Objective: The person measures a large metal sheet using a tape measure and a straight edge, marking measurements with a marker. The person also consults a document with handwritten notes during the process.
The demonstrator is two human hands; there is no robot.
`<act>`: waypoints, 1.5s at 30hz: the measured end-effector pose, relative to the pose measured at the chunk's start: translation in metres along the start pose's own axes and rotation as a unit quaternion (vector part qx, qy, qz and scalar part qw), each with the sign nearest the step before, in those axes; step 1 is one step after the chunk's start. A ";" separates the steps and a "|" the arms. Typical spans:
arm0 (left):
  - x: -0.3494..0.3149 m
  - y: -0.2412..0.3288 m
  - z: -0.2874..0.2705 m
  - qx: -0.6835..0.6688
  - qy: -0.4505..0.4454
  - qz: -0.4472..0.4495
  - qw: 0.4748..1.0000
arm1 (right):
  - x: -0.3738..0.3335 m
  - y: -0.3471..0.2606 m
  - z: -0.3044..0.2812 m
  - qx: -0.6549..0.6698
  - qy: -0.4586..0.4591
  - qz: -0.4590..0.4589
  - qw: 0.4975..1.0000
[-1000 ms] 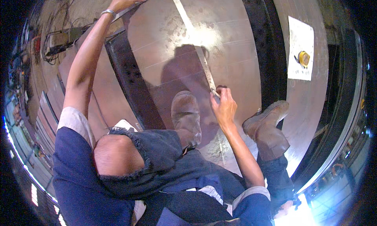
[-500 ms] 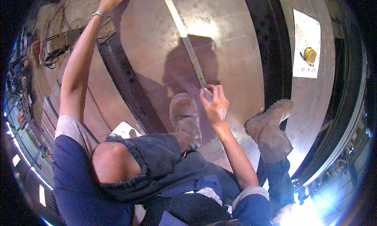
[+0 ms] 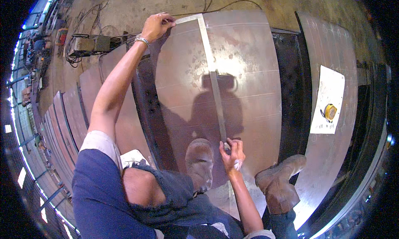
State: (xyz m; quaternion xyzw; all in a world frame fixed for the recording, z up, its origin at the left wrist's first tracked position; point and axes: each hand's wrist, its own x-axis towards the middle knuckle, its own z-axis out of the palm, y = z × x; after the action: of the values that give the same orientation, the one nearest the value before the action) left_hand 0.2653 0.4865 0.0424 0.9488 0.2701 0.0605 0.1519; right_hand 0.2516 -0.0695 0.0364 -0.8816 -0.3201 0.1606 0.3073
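A thin metal framing square (image 3: 216,89) lies on a wide brown steel plate (image 3: 257,93). Its long blade runs toward me, and the short arm points left near the plate's far edge. My left hand (image 3: 156,28), a bracelet at its wrist, is closed with its fingertips on the end of that short arm. At the blade's near end my right hand (image 3: 233,156) is pinched closed, beside my boot. A small pale grey patch shows between thumb and fingers; whether it is the blade's tip or a separate piece, I cannot tell.
On the plate to the right, a yellow tape measure (image 3: 330,112) rests on a white paper sheet (image 3: 328,85). Dark gaps separate the plates. A grey machine with cables (image 3: 85,44) stands at far left. My boots (image 3: 199,160) are on the steel; another white sheet (image 3: 134,158) lies near my knee.
The view has shifted so the plate's far edge, the square's corner and the floor beyond now show. Both hands appear lower in the picture, still at the two ends of the square.
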 end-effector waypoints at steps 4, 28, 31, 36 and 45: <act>0.005 0.013 0.002 0.017 0.020 0.020 0.999 | 0.000 0.003 -0.001 -0.001 0.009 -0.009 1.000; 0.012 0.010 0.008 0.064 0.023 0.038 0.997 | -0.005 0.003 0.002 -0.002 0.014 -0.027 1.000; 0.020 0.002 0.013 0.068 -0.043 0.000 0.997 | -0.006 0.002 0.002 -0.004 0.024 -0.014 1.000; 0.007 0.043 -0.004 -0.050 0.041 0.027 0.998 | -0.008 -0.002 0.008 0.007 0.060 0.006 0.998; 0.011 0.034 0.004 -0.017 0.040 0.051 0.998 | -0.004 -0.008 0.005 0.027 0.066 0.017 0.997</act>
State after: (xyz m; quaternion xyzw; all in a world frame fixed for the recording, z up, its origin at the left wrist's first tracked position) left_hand 0.2917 0.4639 0.0500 0.9555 0.2261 0.1105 0.1539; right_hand 0.2427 -0.0649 0.0380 -0.8868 -0.2799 0.1162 0.3489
